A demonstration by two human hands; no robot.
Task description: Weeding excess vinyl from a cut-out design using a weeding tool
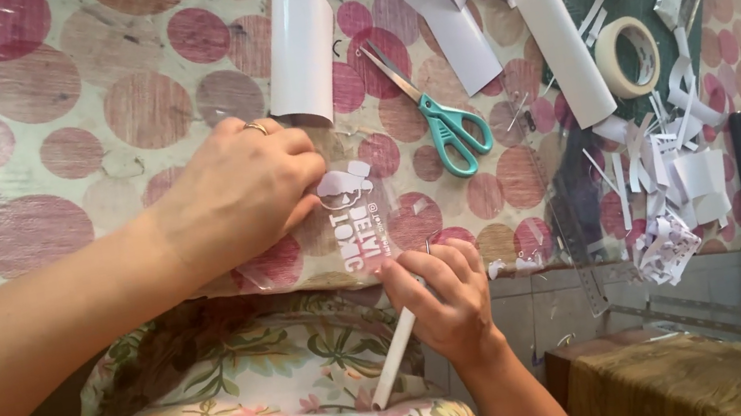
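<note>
From the head camera, the left hand (236,196) lies knuckles-up and loosely curled on a clear plastic sheet (298,256) bearing a white cut-out design (355,221). Its fingertips press down on the sheet just left of the design; it pins rather than grips. The sheet rests at the near edge of the table (21,127), which wears a cloth of pink and maroon dots, and hangs slightly over the person's floral-clad lap.

The right hand (441,292) sits just below the design, fingers closed in a pencil grip round a thin white tool (395,356) whose tip meets the lower edge of the design. The tip itself is hidden under the fingers, so whether it is a blade or a pick I cannot tell.

The sheet looks light, thin, floppy and slick, and the cut letters look delicate; it is likely best held flat by pressure beside the design, never on it.

Right of the design lie teal-handled scissors (441,119); above it stands a curled white roll (301,58). Farther right are a longer white roll (563,47), a ring of tape (628,56) and a heap of white paper scraps (679,174).
</note>
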